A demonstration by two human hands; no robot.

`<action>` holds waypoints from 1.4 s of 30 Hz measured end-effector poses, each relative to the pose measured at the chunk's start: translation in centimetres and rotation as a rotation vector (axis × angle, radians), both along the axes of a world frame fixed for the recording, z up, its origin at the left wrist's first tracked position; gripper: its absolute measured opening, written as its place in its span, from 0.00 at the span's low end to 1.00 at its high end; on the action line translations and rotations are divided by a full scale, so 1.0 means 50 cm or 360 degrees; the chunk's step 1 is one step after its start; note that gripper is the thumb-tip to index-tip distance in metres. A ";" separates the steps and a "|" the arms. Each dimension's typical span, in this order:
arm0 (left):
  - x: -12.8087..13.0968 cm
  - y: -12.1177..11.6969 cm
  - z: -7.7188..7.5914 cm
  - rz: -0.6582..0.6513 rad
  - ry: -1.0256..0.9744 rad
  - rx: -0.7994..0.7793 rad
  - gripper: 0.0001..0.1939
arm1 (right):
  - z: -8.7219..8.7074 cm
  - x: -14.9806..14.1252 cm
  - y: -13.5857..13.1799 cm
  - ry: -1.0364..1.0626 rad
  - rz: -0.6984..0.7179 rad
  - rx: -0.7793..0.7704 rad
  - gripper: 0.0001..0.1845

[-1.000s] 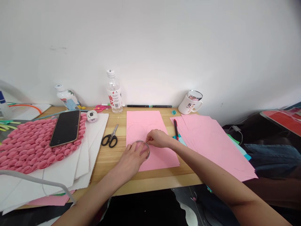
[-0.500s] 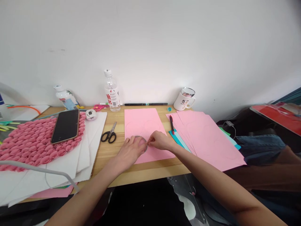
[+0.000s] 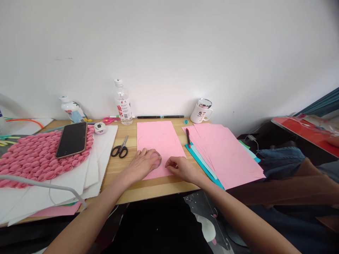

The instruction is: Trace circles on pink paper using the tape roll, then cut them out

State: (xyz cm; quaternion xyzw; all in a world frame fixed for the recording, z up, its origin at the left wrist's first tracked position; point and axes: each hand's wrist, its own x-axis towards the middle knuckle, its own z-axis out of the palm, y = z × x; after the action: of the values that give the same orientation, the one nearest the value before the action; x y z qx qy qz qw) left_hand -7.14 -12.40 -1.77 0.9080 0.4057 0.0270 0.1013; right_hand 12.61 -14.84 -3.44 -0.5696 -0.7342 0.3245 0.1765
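Observation:
A sheet of pink paper (image 3: 156, 130) lies before me with faint pencilled circles near its top. My left hand (image 3: 143, 162) is curved over a round, see-through disc with a dark rim, perhaps a lid (image 3: 159, 160), and holds it down on the lower part of the sheet. Much of the disc is hidden under the fingers. Just right of the rim, my right hand (image 3: 180, 167) rests low over the paper with thumb and fingertips pinched. Whatever is between those fingertips, if anything, is too small to make out.
Black-handled scissors (image 3: 120, 150) lie left of the sheet. A phone (image 3: 72, 140) rests on pink petal-like pieces (image 3: 31, 155). Toward the wall stand a water bottle (image 3: 123, 106) and a white mug (image 3: 201, 112). More pink sheets (image 3: 230, 151) and a pen (image 3: 188, 137) are at right.
My right hand has come down and toward me along the disc's right side, and now sits slightly apart from the rim. The left hand stays on the disc. The whole view has shifted somewhat.

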 end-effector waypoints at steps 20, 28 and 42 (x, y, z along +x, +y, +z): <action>-0.001 0.002 -0.005 -0.0008 0.0027 -0.0045 0.13 | -0.007 -0.055 0.025 -0.0147 -0.0459 -0.0002 0.08; 0.005 -0.002 0.013 0.0019 -0.0002 -0.0109 0.14 | -0.002 -0.070 0.002 -0.0158 -0.0402 -0.0120 0.11; 0.001 0.001 -0.003 0.0031 -0.0048 -0.0096 0.15 | -0.035 -0.001 -0.049 -0.0294 0.0060 0.0639 0.10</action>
State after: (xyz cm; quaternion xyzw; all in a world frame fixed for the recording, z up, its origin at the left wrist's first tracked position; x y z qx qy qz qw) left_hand -7.06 -12.38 -1.90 0.9001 0.4134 0.0294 0.1344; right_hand 12.57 -17.27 -5.21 -0.5366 -0.8076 0.1215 0.2122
